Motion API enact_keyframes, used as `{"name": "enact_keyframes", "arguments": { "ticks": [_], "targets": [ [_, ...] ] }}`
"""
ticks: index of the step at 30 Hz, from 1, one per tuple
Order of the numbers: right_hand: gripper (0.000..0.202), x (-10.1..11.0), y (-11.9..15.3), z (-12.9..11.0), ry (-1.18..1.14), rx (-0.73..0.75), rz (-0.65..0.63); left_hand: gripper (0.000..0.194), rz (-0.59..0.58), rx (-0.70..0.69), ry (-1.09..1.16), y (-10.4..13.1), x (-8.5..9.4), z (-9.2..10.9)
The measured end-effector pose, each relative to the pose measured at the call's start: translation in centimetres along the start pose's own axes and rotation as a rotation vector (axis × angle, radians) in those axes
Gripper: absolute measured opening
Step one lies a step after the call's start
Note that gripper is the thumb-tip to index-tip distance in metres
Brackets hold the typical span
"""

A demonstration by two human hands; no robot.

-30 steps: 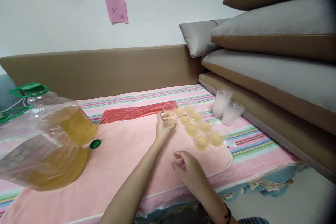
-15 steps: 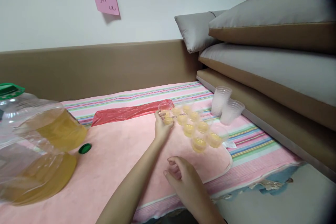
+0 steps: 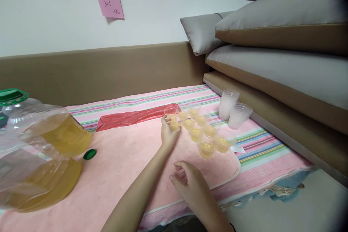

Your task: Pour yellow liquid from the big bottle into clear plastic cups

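Note:
My left hand point(image 3: 169, 133) reaches out to the near-left end of a group of clear plastic cups, its fingers and thumb around a cup point(image 3: 174, 125) with yellow liquid in the bottom. Several more cups of yellow liquid point(image 3: 195, 135) stand close together to its right, in rows on the pink cloth. Closer to me, my right hand point(image 3: 191, 183) hovers over the cloth. Its fingers are loosely curled with the thumb apart, and nothing is in it.
Large clear jugs of yellow liquid point(image 3: 49, 185) stand at the left, a green cap point(image 3: 89, 154) beside them. A red plastic bag point(image 3: 130, 119) lies behind. Two stacks of unused cups point(image 3: 228, 103) stand at the right, below piled cushions point(image 3: 280, 69).
The view has shifted slightly, so the jugs sit a little further right. My left hand stays around the same cup, and my right hand has hardly moved.

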State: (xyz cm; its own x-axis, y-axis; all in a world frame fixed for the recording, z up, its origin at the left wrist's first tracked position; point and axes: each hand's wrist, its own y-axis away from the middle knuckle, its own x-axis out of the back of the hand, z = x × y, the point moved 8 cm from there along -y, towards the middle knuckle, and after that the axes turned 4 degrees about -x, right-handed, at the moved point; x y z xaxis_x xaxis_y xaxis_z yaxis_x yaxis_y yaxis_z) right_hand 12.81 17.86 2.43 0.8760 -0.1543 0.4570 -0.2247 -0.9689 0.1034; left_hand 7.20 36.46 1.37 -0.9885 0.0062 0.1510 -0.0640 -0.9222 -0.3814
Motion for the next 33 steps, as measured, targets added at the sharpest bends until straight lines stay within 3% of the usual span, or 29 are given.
{"name": "enact_keyframes", "arguments": {
  "ticks": [5,10,12,13,15,17,20,23,26,28,31,33],
  "targets": [
    [0.03,0.4,-0.4,0.3,-0.01,-0.012,0.0,0.076,0.047,0.027,0.074,0.8,0.9,1.4],
    [0.03,1.4,-1.0,0.8,-0.033,0.01,0.048,0.063,0.075,0.128,0.218,3.2,4.2,4.5],
    [0.03,1.7,-1.1,1.1,-0.052,0.022,0.069,0.058,0.017,0.203,0.324,4.5,5.6,6.0],
    [0.03,1.8,-1.2,1.2,-0.058,0.027,0.077,0.063,-0.066,0.26,0.42,5.3,5.8,6.7],
    [0.031,1.9,-1.3,1.3,-0.066,0.04,0.083,0.073,-0.296,0.479,0.856,7.7,5.1,8.1],
    [0.033,1.9,-1.5,1.3,-0.07,0.059,0.079,0.076,-0.369,0.572,1.097,9.5,5.6,9.7],
    [0.034,2.0,-1.7,1.5,-0.063,0.084,0.078,0.08,-0.377,0.572,1.159,11.0,7.1,10.6],
    [0.035,2.3,-1.9,2.0,-0.041,0.094,0.082,0.082,-0.361,0.461,0.869,11.9,9.4,9.6],
    [0.034,2.6,-1.9,2.6,-0.013,0.107,0.087,0.075,-0.303,0.237,0.115,13.5,13.4,7.4],
    [0.032,2.8,-1.8,2.9,0.007,0.118,0.092,0.081,-0.312,0.067,-0.389,15.4,15.4,6.2],
    [0.03,2.9,-1.6,3.2,0.039,0.143,0.091,0.103,-0.452,-0.157,-0.871,18.8,16.0,4.1],
    [0.03,2.8,-1.3,3.2,0.063,0.17,0.081,0.119,-0.484,-0.275,-1.079,20.4,16.0,2.8]
  ]
}}
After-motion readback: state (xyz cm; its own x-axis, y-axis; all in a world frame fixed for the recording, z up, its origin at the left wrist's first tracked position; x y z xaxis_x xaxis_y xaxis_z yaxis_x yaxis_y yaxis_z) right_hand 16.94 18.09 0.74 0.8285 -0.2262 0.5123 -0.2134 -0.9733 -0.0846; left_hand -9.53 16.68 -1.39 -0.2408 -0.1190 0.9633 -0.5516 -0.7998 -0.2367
